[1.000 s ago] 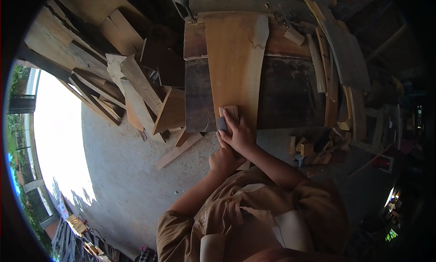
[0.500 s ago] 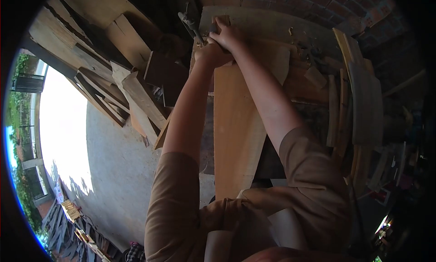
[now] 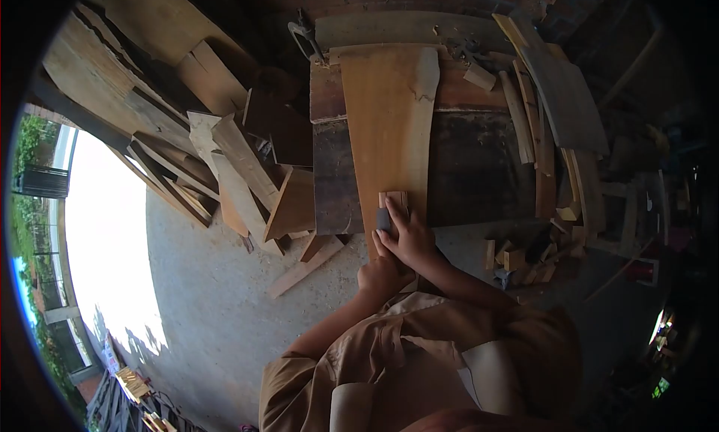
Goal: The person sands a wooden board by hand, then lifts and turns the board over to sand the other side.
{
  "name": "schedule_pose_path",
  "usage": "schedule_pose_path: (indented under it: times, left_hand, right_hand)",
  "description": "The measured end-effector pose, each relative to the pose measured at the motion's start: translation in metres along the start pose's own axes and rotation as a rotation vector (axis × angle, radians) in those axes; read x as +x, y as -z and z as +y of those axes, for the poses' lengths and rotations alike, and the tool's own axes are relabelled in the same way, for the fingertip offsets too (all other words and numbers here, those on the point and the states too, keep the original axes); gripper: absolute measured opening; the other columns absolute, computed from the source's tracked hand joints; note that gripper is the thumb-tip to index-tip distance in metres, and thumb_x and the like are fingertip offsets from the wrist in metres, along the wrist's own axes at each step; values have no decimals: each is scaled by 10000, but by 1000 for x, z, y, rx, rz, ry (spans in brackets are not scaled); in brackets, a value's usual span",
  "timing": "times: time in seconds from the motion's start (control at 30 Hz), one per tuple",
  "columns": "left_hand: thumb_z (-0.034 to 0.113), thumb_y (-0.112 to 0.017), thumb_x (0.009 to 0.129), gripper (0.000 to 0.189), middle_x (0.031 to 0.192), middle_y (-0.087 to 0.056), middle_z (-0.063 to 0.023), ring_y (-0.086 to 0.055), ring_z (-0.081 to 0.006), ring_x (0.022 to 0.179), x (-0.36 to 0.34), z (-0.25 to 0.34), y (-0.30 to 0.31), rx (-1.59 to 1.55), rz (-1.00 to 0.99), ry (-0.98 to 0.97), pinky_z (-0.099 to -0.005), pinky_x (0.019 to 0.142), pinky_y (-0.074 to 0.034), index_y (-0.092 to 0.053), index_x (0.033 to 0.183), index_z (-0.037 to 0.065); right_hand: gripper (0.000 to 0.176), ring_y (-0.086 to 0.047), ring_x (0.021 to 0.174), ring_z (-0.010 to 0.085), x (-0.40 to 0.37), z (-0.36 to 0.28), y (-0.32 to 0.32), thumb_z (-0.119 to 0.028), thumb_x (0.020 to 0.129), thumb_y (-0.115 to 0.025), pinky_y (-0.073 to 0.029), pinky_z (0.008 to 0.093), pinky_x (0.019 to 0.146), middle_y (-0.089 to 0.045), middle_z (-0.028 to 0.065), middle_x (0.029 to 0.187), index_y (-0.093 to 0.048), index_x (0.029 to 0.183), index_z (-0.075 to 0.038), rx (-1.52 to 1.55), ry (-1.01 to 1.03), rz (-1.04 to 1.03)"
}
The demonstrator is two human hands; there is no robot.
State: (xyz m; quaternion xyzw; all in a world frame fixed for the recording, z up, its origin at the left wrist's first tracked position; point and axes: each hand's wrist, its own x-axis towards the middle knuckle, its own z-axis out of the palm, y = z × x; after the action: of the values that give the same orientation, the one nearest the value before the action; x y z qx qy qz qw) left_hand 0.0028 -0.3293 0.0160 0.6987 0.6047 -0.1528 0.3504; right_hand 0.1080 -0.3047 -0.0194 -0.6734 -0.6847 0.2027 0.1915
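Observation:
A long tan board (image 3: 386, 117) with an uneven right edge lies lengthwise on the dark workbench (image 3: 479, 170). On its near end rests a small sanding block (image 3: 395, 199), reddish wood with a dark grey patch on its left side. My right hand (image 3: 410, 241) is wrapped over the block, its fingers reaching forward along the top. Just behind and to the left, my left hand (image 3: 380, 276) is closed at the block's rear, close against my right hand. My palms hide the back part of the block and the board's near tip.
A metal clamp (image 3: 305, 43) stands at the bench's far left corner. Offcuts and shavings (image 3: 475, 69) lie at the far right. Wood planks (image 3: 243, 159) lean along the left, more boards (image 3: 562, 95) on the right. Wood scraps (image 3: 517, 260) sit on the floor.
Both hands have drawn back with the block from the board's far end to its near end, beside my body. My arms are now bent, and more of the board shows.

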Motion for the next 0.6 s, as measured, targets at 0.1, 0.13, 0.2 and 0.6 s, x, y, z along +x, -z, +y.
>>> schedule_pose_path:
  times: [0.1,0.13,0.2,0.6]
  left_hand:
    - [585,-587,632,1177,704,-638,-137,-636,-253,593,22,4,19,21,39,-52,-340,502,-510,20,1277,-191]
    - [587,-587,633,1175,696,-636,-139,-636,-254,595,35,7,33,25,53,-43,-351,509,-514,12,1276,-192]
    - [603,-588,628,1184,696,-636,-135,-638,-257,601,66,14,65,31,95,-57,-363,512,-516,3,1277,-192]
    - [659,-615,597,1161,1016,-593,-230,-605,-329,913,317,32,281,92,379,-57,-379,749,-490,-140,1252,-174]
  right_hand:
    - [710,-569,641,343,33,-3,7,-411,723,-616,-482,421,559,-474,201,836,-303,1349,-287,-47,-44,-53]
    - [711,-573,632,337,51,-1,6,-420,722,-615,-485,409,560,-484,203,841,-305,1348,-291,-36,-19,2]
    - [713,-577,647,337,97,6,10,-416,720,-618,-487,404,568,-491,204,844,-303,1348,-292,-27,-17,9]
    - [666,-590,850,358,448,27,29,-436,717,-581,-485,439,712,-564,216,980,-358,1311,-232,-27,80,90]
